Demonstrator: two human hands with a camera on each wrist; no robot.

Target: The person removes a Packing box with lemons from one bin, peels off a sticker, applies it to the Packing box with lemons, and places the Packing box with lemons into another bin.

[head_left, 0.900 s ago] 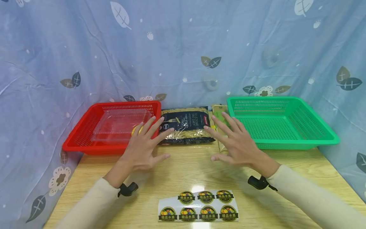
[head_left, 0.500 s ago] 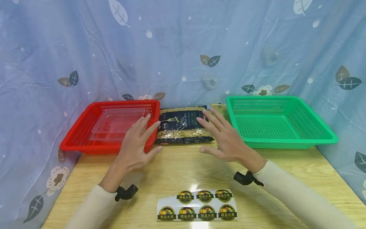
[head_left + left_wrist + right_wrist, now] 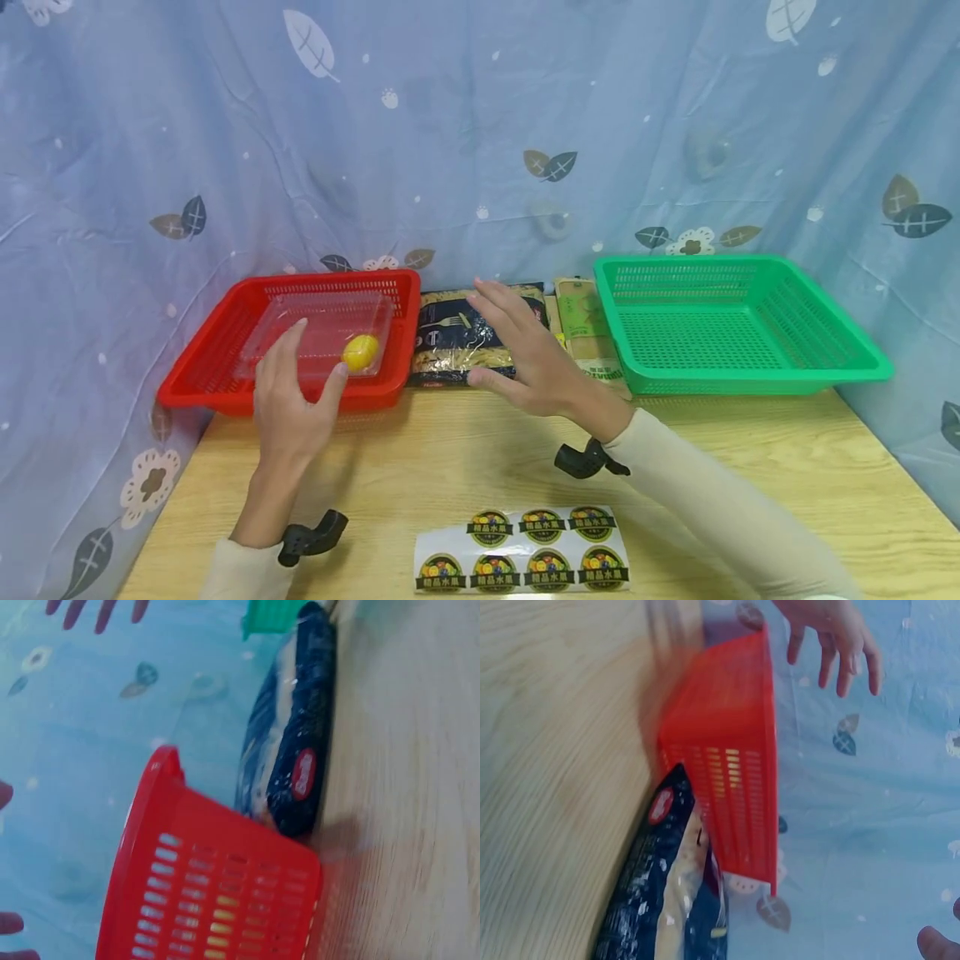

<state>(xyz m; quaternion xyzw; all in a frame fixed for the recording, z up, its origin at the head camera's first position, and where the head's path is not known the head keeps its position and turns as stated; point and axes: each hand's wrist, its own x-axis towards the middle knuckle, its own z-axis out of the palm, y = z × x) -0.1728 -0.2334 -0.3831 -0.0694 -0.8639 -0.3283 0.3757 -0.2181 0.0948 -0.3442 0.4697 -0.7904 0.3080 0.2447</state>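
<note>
In the head view my left hand [image 3: 292, 408] hovers over the front edge of the red basket [image 3: 277, 400], fingers spread and holding nothing. Inside that basket a clear plastic box [image 3: 337, 312] lies with a yellow lemon [image 3: 361, 352] at its right end. My right hand [image 3: 532, 362], fingers extended and also holding nothing, is over the black pasta bag [image 3: 446, 337] and hides its right part. The right wrist view shows the left hand [image 3: 836, 637] above the basket's far end, and the lemon's yellow through the basket slots.
A green basket [image 3: 757, 379] stands at the back right. Between it and the pasta bag lies a tan and green package [image 3: 585, 317]. A sheet of round fruit stickers [image 3: 521, 546] lies at the table's front. A blue curtain [image 3: 465, 125] hangs behind everything.
Both hands have moved left, the left one toward the red basket and the right one across the pasta bag. The lemon and the tan and green package now show more fully.
</note>
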